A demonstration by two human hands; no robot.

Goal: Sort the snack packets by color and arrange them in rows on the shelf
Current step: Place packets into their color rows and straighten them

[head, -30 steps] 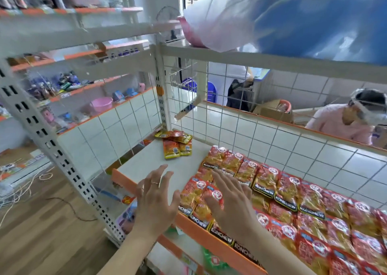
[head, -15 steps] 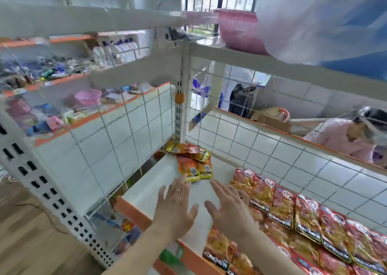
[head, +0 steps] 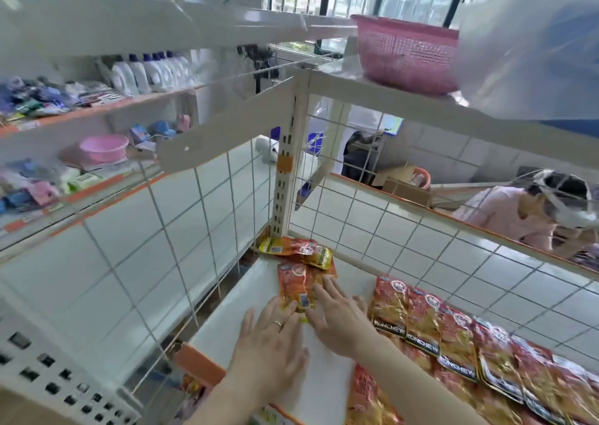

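Note:
A small pile of orange-red snack packets lies in the far left corner of the white shelf, with a yellow-edged packet behind it. My left hand lies flat with straight fingers, the tips touching the near end of the front packet. My right hand rests with straight fingers on the same pile from the right. Rows of red snack packets fill the shelf to the right.
White wire mesh walls close the shelf at the left and back. A pink basket sits on the shelf above. Another person in pink is behind the back mesh. Neighbouring shelves at left hold bottles and a pink bowl.
Both hands have reached forward from the shelf's front edge to the packet pile in the corner and now touch it. The camera has moved closer and turned left.

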